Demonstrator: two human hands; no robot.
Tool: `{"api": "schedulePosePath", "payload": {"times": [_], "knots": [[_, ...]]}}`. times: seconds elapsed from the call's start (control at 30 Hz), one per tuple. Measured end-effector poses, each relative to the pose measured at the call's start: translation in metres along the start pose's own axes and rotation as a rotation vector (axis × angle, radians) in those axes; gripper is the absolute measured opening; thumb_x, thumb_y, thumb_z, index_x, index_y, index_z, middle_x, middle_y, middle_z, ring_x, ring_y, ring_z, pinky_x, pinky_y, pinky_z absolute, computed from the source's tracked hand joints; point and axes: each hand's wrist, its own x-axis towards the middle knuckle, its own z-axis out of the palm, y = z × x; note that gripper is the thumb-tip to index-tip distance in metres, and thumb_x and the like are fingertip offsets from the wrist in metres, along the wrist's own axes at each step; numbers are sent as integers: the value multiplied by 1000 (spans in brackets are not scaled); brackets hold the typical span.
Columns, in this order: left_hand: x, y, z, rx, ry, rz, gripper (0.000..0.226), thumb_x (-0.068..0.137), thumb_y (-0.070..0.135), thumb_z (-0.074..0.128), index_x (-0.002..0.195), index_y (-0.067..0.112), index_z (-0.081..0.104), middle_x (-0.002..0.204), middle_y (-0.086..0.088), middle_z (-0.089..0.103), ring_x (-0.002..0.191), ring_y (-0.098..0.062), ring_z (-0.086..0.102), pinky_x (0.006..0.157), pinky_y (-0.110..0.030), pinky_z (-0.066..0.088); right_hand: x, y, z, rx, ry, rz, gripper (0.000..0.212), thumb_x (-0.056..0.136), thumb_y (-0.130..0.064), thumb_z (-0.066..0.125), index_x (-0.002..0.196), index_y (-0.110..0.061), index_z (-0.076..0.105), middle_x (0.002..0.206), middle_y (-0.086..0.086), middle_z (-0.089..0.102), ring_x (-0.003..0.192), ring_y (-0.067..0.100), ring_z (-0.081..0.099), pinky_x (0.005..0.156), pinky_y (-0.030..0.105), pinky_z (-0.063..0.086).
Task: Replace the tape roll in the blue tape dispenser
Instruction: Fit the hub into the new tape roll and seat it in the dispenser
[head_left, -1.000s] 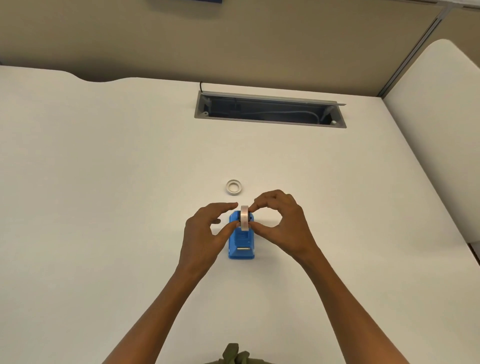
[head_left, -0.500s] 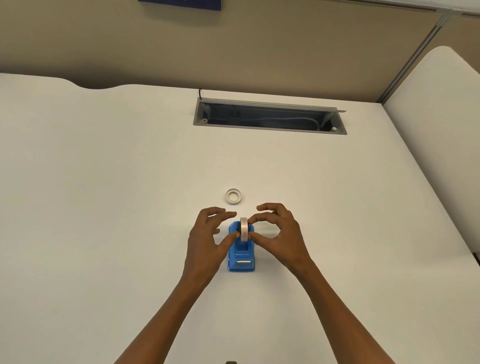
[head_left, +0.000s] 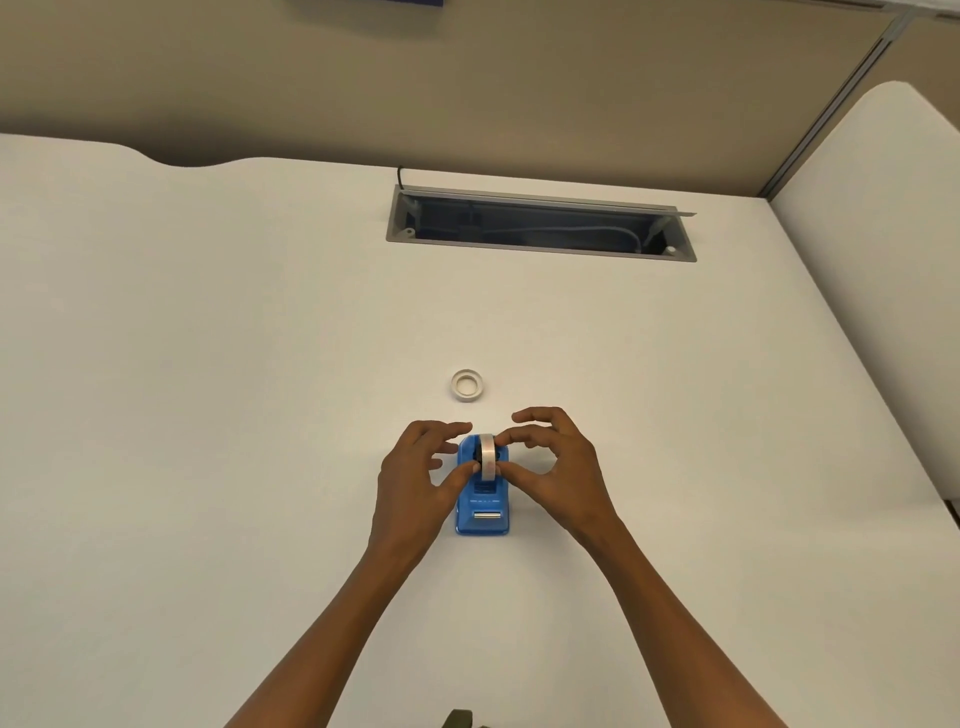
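Note:
The blue tape dispenser (head_left: 483, 512) stands on the white desk, its metal cutter facing me. A clear tape roll (head_left: 488, 455) sits upright on edge in the dispenser's cradle. My left hand (head_left: 418, 480) pinches the roll's left side with thumb and forefinger. My right hand (head_left: 558, 475) pinches its right side the same way, other fingers spread. A smaller white ring, an empty-looking tape core (head_left: 466, 385), lies flat on the desk just beyond the dispenser.
A recessed grey cable tray (head_left: 540, 226) with cables inside is cut into the white desk (head_left: 208, 415) farther back. A beige partition wall runs along the desk's far edge, and a white panel (head_left: 883, 234) rises at the right.
Both hands have lowered the tape roll into the dispenser's cradle. The fingers have spread a little while still pinching the roll's sides.

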Motion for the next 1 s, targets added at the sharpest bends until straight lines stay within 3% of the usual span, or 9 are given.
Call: {"api": "schedulePosePath", "payload": {"times": [0.13,0.43,0.67,0.77,0.87,1.0], "knots": [[2,0,0,-6,0,-12,33,80,22,70,112,26,61,114,1,58,87,-7,56,71,-5,39,2,1,1,-4,4,8,23,73,-24,79,96,-23,73,113,-8,56,98,5,52,73,1,41],[1,-4,4,-10,-16,-41,31,82,21,67,113,22,61,111,1,61,90,-10,56,77,-16,43,3,2,2,25,-12,15,23,75,-21,78,97,-19,71,106,-5,58,84,7,56,70,-1,43],[-1,-8,4,-11,-33,14,31,84,17,65,113,24,59,109,7,56,90,-7,56,65,0,43,-2,1,7,105,-25,45,29,77,-23,76,100,-27,60,107,-6,63,79,9,60,62,1,43],[-3,-7,3,-22,-52,37,37,84,15,64,112,37,54,113,7,54,95,-10,56,66,-2,44,-4,0,6,120,-20,25,31,78,-21,75,103,-25,58,107,-7,63,78,9,60,59,4,44],[-5,-4,-1,-22,-77,111,53,84,13,64,110,55,44,116,15,44,98,2,52,71,0,43,-6,1,6,105,-16,-7,29,80,-18,73,107,-20,62,112,-2,64,83,14,62,61,8,46],[-8,-4,-5,-6,-99,172,56,84,15,64,113,58,40,120,14,42,105,7,47,77,-2,43,-12,5,1,150,15,-44,29,84,-8,67,111,-16,62,116,4,64,84,13,63,62,4,44]]}}
